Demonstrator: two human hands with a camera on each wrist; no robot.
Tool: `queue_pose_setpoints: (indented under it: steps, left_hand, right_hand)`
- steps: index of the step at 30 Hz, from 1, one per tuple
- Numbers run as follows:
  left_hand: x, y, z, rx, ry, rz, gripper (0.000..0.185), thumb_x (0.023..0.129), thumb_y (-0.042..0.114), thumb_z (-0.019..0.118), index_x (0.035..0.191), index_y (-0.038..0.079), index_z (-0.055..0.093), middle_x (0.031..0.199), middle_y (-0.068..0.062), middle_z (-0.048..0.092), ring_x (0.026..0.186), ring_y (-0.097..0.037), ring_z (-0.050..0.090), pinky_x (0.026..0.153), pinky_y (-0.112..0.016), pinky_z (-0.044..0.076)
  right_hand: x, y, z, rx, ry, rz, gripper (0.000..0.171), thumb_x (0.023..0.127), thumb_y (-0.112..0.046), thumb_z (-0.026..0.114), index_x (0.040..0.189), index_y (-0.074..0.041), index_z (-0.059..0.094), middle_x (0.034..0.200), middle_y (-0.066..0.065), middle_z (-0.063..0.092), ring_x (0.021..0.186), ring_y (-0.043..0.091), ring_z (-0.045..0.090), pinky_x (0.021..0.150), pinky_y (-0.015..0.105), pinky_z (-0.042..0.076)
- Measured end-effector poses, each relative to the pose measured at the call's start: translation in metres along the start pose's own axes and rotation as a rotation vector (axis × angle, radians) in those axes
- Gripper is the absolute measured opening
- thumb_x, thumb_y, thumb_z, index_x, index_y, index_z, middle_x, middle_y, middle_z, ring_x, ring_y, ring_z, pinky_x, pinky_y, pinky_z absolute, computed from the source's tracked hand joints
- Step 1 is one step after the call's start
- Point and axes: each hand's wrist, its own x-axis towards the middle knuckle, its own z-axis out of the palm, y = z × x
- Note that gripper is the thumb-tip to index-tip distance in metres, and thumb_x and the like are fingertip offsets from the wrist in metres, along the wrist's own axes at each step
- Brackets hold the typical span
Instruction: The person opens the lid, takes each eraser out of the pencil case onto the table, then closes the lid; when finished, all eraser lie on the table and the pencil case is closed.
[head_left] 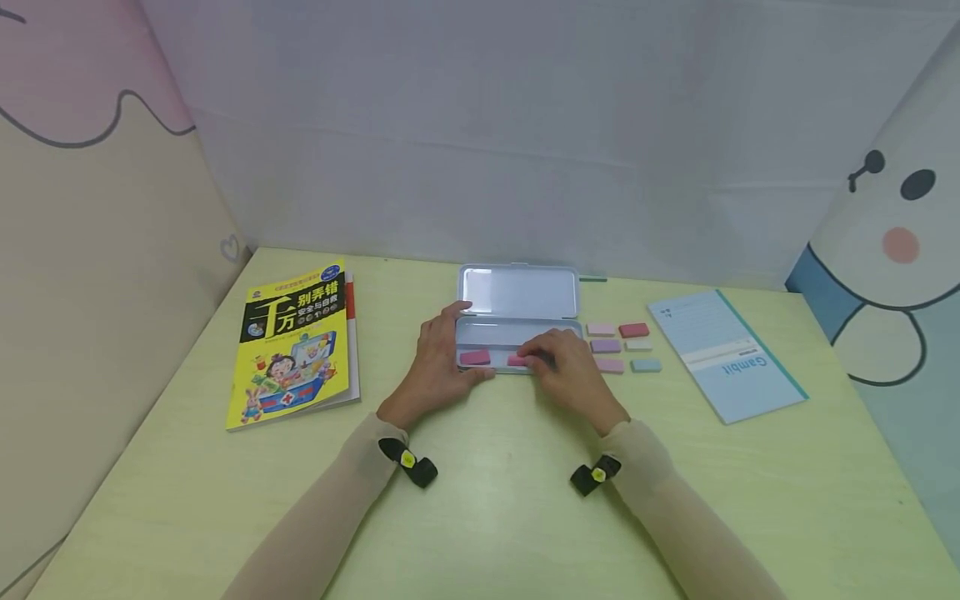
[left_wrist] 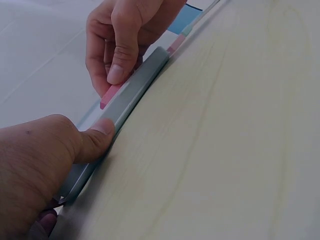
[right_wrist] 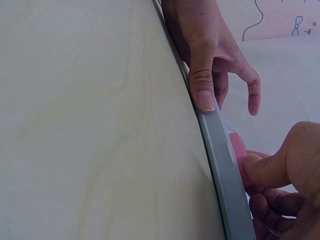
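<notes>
Nearest the viewer, two sleeved forearms reach in from 6 o'clock over the pale green table. The left hand steadies the open grey tin case at its left end: its thumb presses on the near wall, as the left wrist view shows, while its fingers curl round the far side of the tray. The right hand sits at the case's near right part, thumb and curled fingers pinching a pink eraser and holding it low inside the tray, just over the near wall. A second pink eraser already lies in the tray at about 9 o'clock from the held one.

By my reading, the step in hand is setting this piece down in the tray beside the first. The next move calls for lowering it flat, letting go without nudging its neighbour, then reaching to 3 o'clock.

There, just beside the case, six more erasers lie in two columns. Further toward 3 o'clock rests a light blue notebook. At 9 o'clock, well apart from the case, lies a yellow picture book. The raised lid stands at 12 o'clock, before the white backdrop.
</notes>
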Motion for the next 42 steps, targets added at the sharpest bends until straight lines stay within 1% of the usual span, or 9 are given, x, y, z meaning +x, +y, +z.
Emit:
queue_pose_setpoints:
  steps: [5, 9, 11, 17, 24, 27, 33, 38, 42]
  left_hand:
    - [0.000, 0.001, -0.001, -0.002, -0.003, 0.001, 0.108, 0.085, 0.034, 0.091, 0.166, 0.023, 0.021, 0.155, -0.013, 0.046, 0.149, -0.039, 0.036, 0.119, -0.060, 0.043]
    - [0.000, 0.002, -0.002, -0.001, -0.004, -0.004, 0.108, 0.085, 0.034, 0.091, 0.166, 0.023, 0.020, 0.155, -0.013, 0.046, 0.148, -0.040, 0.036, 0.120, -0.059, 0.041]
    - [0.000, 0.002, -0.002, 0.000, -0.002, -0.005, 0.109, 0.084, 0.034, 0.092, 0.166, 0.023, 0.020, 0.155, -0.013, 0.046, 0.147, -0.039, 0.037, 0.121, -0.059, 0.040]
    - [-0.002, 0.004, -0.003, -0.009, -0.004, -0.012, 0.109, 0.084, 0.033, 0.092, 0.166, 0.023, 0.020, 0.157, -0.013, 0.045, 0.148, -0.039, 0.036, 0.121, -0.059, 0.041]
    - [-0.002, 0.004, -0.003, -0.015, -0.009, -0.011, 0.107, 0.085, 0.032, 0.091, 0.166, 0.022, 0.021, 0.156, -0.014, 0.045, 0.148, -0.040, 0.035, 0.121, -0.060, 0.039]
    - [-0.001, 0.004, -0.003, -0.010, -0.014, -0.017, 0.107, 0.086, 0.033, 0.090, 0.166, 0.019, 0.021, 0.158, -0.015, 0.044, 0.149, -0.040, 0.034, 0.123, -0.060, 0.038]
    - [-0.002, 0.006, -0.004, 0.020, -0.052, -0.038, 0.103, 0.088, 0.035, 0.087, 0.167, 0.008, 0.026, 0.164, -0.020, 0.038, 0.154, -0.040, 0.030, 0.128, -0.059, 0.032]
    - [-0.002, 0.006, -0.005, 0.043, -0.062, -0.042, 0.102, 0.089, 0.038, 0.086, 0.167, 0.006, 0.028, 0.165, -0.022, 0.037, 0.155, -0.041, 0.029, 0.128, -0.059, 0.033]
    - [-0.002, 0.004, -0.004, 0.050, -0.062, -0.040, 0.103, 0.089, 0.040, 0.086, 0.167, 0.006, 0.028, 0.165, -0.022, 0.037, 0.155, -0.041, 0.029, 0.128, -0.059, 0.033]
  right_hand:
    - [0.000, -0.001, -0.004, 0.029, 0.012, 0.021, 0.011, 0.098, -0.009, 0.076, 0.108, -0.007, 0.081, 0.108, 0.010, 0.080, 0.107, 0.030, 0.067, 0.098, 0.049, 0.052]
    - [-0.002, -0.002, -0.010, 0.031, 0.007, 0.054, 0.013, 0.099, -0.005, 0.072, 0.109, -0.007, 0.080, 0.110, 0.010, 0.080, 0.107, 0.030, 0.067, 0.098, 0.049, 0.053]
    - [-0.003, 0.000, -0.013, 0.028, 0.012, 0.056, 0.013, 0.100, -0.004, 0.070, 0.109, -0.007, 0.080, 0.111, 0.011, 0.079, 0.106, 0.030, 0.067, 0.098, 0.049, 0.053]
    - [-0.013, 0.009, -0.019, 0.006, 0.034, 0.048, 0.014, 0.100, -0.002, 0.069, 0.108, -0.006, 0.080, 0.108, 0.012, 0.080, 0.100, 0.029, 0.067, 0.091, 0.045, 0.053]
    - [-0.023, 0.019, -0.029, -0.005, 0.055, 0.084, 0.015, 0.099, -0.002, 0.068, 0.104, -0.007, 0.081, 0.106, 0.012, 0.081, 0.099, 0.030, 0.065, 0.089, 0.043, 0.049]
    - [-0.027, 0.023, -0.034, -0.012, 0.054, 0.105, 0.015, 0.099, -0.002, 0.068, 0.104, -0.007, 0.081, 0.106, 0.012, 0.080, 0.097, 0.030, 0.063, 0.088, 0.043, 0.048]
    - [-0.037, 0.030, -0.045, -0.041, 0.059, 0.129, 0.015, 0.099, -0.001, 0.068, 0.104, -0.007, 0.081, 0.110, 0.014, 0.080, 0.096, 0.029, 0.065, 0.086, 0.043, 0.050]
    - [-0.044, 0.036, -0.051, -0.059, 0.073, 0.142, 0.015, 0.099, 0.000, 0.067, 0.103, -0.006, 0.080, 0.110, 0.015, 0.080, 0.097, 0.031, 0.065, 0.087, 0.044, 0.049]
    - [-0.049, 0.040, -0.056, -0.065, 0.066, 0.159, 0.014, 0.099, -0.002, 0.067, 0.104, -0.006, 0.080, 0.112, 0.015, 0.080, 0.097, 0.030, 0.064, 0.085, 0.041, 0.048]
